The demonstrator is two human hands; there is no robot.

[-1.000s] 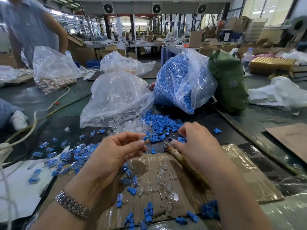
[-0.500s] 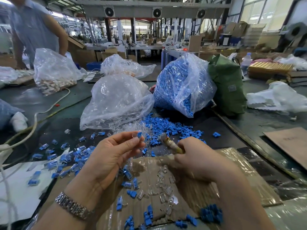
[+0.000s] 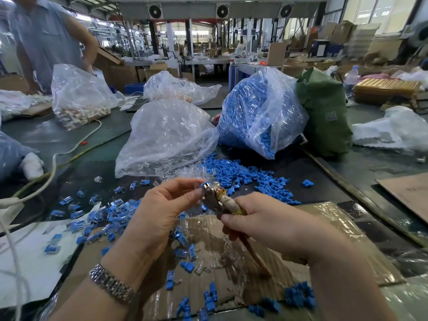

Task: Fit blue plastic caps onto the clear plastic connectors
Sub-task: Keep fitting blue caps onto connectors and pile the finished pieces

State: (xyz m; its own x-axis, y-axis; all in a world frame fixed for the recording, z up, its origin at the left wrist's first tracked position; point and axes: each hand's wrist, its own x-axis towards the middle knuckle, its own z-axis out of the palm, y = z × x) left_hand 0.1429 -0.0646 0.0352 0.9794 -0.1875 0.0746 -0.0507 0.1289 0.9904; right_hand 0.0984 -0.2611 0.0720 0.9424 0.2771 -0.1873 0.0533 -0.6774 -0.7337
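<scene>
My left hand (image 3: 162, 209) pinches a clear connector with a blue cap (image 3: 201, 185) between thumb and fingertips, held above the table. My right hand (image 3: 261, 224) grips taped pliers (image 3: 222, 201), whose metal jaws touch the capped connector. A heap of loose blue caps (image 3: 240, 174) lies beyond my hands. Loose clear connectors (image 3: 183, 171) spill from a clear bag (image 3: 166, 135). Capped pieces (image 3: 102, 214) are scattered at the left.
A big bag of blue caps (image 3: 257, 112) and a green sack (image 3: 324, 112) stand behind. Taped cardboard (image 3: 324, 228) lies under my hands with caps and connectors on it. A white cable (image 3: 53, 163) runs at left. A person (image 3: 46, 38) stands at the far left by another bag (image 3: 76, 96).
My right hand lifted the pliers from the cardboard and brought their jaws up to the piece in my left hand. The left hand stayed about where it was.
</scene>
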